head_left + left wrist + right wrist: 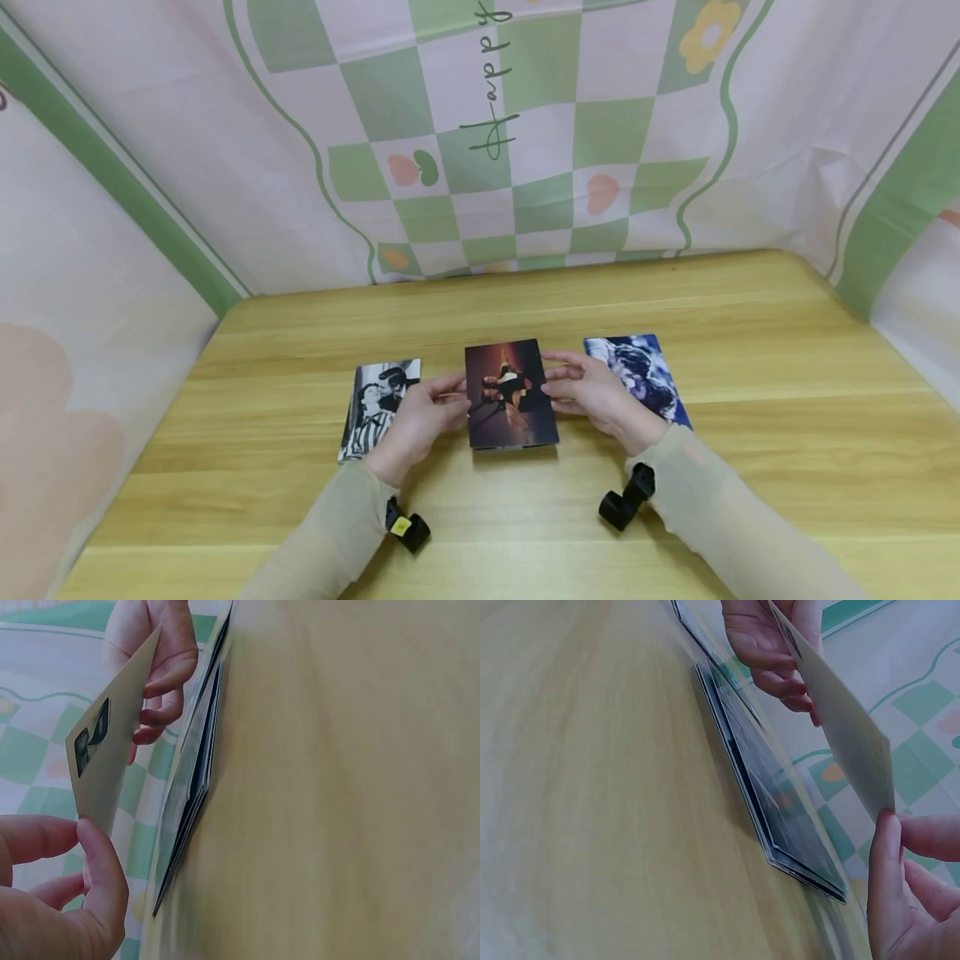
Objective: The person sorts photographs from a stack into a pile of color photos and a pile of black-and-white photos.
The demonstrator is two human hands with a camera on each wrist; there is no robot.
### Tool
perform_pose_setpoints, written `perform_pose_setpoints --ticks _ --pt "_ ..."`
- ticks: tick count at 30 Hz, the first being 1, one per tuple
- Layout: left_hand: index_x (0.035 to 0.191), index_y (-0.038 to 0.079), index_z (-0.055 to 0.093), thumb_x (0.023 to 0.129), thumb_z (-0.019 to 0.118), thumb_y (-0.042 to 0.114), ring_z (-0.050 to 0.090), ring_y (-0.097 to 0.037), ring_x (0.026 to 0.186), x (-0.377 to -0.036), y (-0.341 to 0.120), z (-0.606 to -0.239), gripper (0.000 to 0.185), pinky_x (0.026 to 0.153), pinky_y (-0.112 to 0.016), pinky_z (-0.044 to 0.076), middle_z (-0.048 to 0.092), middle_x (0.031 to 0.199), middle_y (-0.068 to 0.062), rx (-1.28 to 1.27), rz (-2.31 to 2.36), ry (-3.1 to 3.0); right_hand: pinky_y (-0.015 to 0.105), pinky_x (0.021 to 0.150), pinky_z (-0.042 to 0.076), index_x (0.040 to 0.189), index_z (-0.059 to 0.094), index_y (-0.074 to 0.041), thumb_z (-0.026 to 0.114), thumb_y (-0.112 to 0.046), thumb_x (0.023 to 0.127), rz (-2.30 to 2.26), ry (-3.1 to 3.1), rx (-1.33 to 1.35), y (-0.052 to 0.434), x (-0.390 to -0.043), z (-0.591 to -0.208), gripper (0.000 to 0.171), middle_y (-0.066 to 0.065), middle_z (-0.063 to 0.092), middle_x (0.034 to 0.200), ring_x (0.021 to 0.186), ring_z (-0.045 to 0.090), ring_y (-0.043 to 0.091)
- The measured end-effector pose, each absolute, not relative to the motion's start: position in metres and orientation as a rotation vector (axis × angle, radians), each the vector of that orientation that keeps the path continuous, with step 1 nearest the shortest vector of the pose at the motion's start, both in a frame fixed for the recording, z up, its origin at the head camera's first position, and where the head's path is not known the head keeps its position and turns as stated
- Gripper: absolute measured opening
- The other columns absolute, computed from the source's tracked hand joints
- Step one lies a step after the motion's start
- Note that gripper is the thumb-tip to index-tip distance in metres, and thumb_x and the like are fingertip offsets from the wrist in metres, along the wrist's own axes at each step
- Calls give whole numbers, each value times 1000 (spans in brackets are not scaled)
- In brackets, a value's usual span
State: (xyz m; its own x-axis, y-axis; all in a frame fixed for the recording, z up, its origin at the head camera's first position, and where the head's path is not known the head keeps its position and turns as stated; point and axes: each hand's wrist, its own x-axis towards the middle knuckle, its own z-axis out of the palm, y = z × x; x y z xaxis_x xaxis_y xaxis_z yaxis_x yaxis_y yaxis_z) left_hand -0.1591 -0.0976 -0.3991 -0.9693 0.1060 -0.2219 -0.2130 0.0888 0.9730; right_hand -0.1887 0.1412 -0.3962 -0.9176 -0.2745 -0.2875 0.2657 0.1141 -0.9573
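Note:
A dark postcard-like photo (pixel 513 395) with a lit figure is held above the middle of the table, its pale back (pixel 112 750) bearing a small printed picture. My left hand (pixel 422 417) pinches its left edge between thumb and finger. At the opposite edge my right hand (pixel 596 392) pinches it the same way, thumb tip (pixel 886 821) against the back. Under the held photo lies a small stack of photos (pixel 754 787) on the wood. A black-and-white photo (pixel 365 412) lies by my left hand, partly covered by it. Partly behind my right hand is a blue-toned photo (pixel 647 375).
The wooden table (pixel 510 533) runs back to a hanging cloth (pixel 540 158) with green checks. More cloth hangs at both sides. A small black camera (pixel 408 527) sits on the left wrist and another camera (pixel 626 500) on the right.

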Motion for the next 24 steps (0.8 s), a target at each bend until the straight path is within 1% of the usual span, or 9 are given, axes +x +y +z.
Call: perform_pose_setpoints --ticks 6,11,14,20,22,24 --pt "134 -2 49 87 57 -8 60 -7 77 -157 -96 -397 49 74 -21 58 58 111 -15 -124 2007 2077 25 79 57 144 32 2 55 2 91 -1844 2028 -29 144 -188 -399 58 7 55 109 85 61 5" --pt "137 1 47 88 57 -8 59 -6 73 -157 -93 -397 51 71 -20 57 58 103 -8 -152 2030 2011 24 78 57 145 32 -1 56 1 91 -1825 2049 -37 148 -187 -398 59 5 55 108 85 61 5" --pt "137 1 46 88 57 -8 58 -6 71 -157 -90 -397 52 69 -18 57 56 101 -7 -154 2053 1970 24 79 57 146 31 -2 55 0 92 -1804 2061 -44 152 -186 -396 59 7 55 111 87 60 5" --pt "138 1 46 88 57 -8 57 -7 73 -157 -81 -397 52 69 -17 57 54 102 -7 -127 2059 1934 25 82 57 148 28 -3 53 -3 94 -1766 2071 -65 163 -185 -395 59 16 50 125 92 60 5" --pt "138 1 45 88 57 -7 57 -7 74 -157 -78 -397 52 70 -17 57 54 102 -6 -112 2056 1927 25 82 57 148 27 -3 53 -4 94 -1765 2068 -65 167 -184 -394 60 16 50 126 92 60 4" --pt "138 1 45 88 57 -7 57 -7 75 -158 -75 -397 53 71 -18 57 55 101 -5 -102 2058 1923 24 82 57 148 26 -3 54 -5 94 -1768 2062 -64 171 -183 -393 61 13 51 124 92 60 3"
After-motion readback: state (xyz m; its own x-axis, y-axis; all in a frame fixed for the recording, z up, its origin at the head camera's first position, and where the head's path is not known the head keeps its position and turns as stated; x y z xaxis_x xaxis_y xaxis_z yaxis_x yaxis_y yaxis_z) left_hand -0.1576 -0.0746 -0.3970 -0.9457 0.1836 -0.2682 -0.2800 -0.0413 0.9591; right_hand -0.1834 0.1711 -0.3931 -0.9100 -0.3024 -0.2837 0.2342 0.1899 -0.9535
